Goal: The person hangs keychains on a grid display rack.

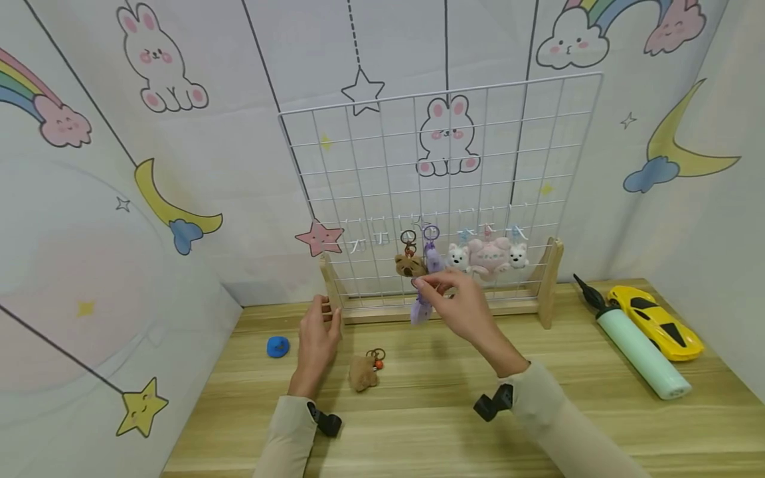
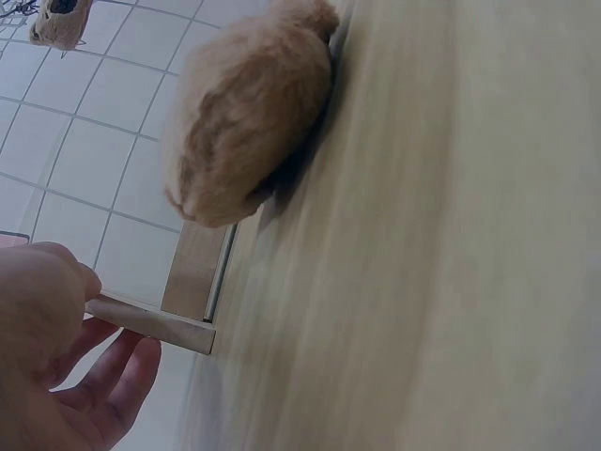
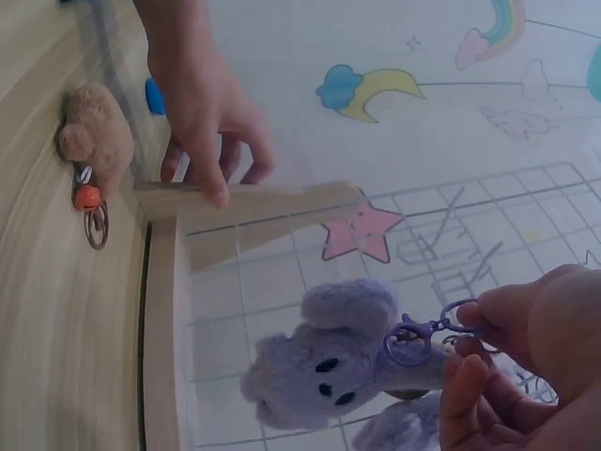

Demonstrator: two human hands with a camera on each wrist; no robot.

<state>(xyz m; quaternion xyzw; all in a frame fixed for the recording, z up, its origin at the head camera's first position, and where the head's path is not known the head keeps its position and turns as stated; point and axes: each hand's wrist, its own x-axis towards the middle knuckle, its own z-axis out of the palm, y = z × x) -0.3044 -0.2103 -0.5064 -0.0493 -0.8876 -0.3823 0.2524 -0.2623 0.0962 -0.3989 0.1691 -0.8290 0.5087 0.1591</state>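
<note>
My right hand [image 1: 463,309] pinches the purple key ring of a plush keychain [image 3: 329,366] between thumb and fingers. The lilac plush, with two dark eyes, dangles in front of the white wire grid rack [image 1: 442,94]. With thumb and fingers on either side, my left hand [image 1: 317,338] holds the rack's left wooden foot [image 2: 155,324]. Just above the right fingertips, a brown plush keychain [image 1: 409,265] and another purple keychain [image 1: 434,259] hang from hooks. A second brown keychain [image 1: 362,373], with an orange bell, lies on the table beside the left forearm.
Further right on the grid hang a pink plush [image 1: 490,255] and two white ones. Bare hooks [image 1: 380,238] are at the left of that row. A blue round object [image 1: 277,346] lies left. A mint air pump [image 1: 645,355] and yellow toy car [image 1: 657,322] lie right.
</note>
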